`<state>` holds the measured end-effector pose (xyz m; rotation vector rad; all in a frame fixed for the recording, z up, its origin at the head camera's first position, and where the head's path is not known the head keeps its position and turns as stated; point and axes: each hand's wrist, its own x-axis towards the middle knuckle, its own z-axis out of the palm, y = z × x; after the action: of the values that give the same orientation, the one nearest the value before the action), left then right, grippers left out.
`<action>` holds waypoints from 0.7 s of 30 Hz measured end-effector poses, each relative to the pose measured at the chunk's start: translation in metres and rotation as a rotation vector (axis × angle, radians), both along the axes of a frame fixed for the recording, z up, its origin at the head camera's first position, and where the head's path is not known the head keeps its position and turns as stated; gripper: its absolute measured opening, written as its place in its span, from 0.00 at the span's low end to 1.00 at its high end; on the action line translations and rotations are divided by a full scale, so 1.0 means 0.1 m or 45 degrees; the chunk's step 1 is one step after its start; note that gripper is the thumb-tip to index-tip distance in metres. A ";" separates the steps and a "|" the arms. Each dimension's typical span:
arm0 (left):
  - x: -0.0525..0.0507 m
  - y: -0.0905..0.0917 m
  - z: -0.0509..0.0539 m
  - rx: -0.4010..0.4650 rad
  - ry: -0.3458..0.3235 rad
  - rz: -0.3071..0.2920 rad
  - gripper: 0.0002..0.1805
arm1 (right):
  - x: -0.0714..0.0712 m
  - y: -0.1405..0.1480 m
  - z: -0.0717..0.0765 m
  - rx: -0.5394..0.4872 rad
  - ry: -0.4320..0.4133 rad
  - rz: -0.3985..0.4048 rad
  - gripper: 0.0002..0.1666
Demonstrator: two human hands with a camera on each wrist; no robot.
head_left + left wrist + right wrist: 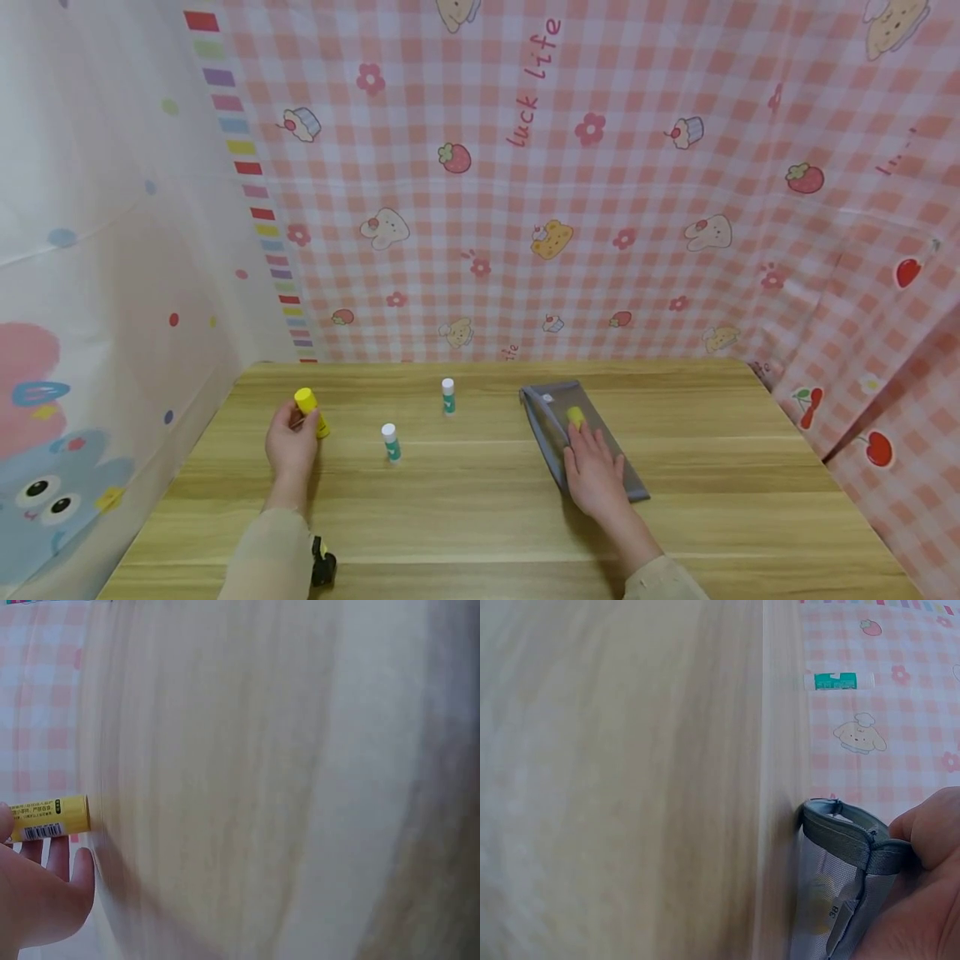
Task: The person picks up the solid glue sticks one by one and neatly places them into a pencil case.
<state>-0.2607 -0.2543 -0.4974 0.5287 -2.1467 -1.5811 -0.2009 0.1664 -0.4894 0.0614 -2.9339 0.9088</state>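
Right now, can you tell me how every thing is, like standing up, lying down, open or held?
Yellow tube, held in the left hand, tilted a little
Nearer green-and-white tube, standing upright, white end up
Farther green-and-white tube, standing upright, white end up
Grey pouch, lying down, mouth gaping open, right hand resting on it
Yellow thing, inside the pouch, partly covered by fingers
Black thing, partly hidden, can't tell

The tabletop at six o'clock is wood-grained, smooth, with a soft sheen. At five, the grey pouch is sheer mesh bound in matt woven cloth. The yellow tube at eight looks like smooth plastic. At twelve, the checked curtain resembles thin, lightly creased cloth.
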 end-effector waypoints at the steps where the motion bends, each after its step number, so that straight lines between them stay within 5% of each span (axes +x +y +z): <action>1: 0.00 0.00 -0.01 -0.003 0.000 0.000 0.21 | 0.00 0.00 0.00 0.000 0.000 0.000 0.27; 21: 0.03 0.05 0.05 -0.054 0.048 -0.033 0.21 | -0.02 -0.01 -0.02 -0.016 0.023 -0.008 0.27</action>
<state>-0.2575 -0.2495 -0.4928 0.4560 -2.1623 -1.5436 -0.2029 0.1657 -0.4913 0.0598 -2.9100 0.9205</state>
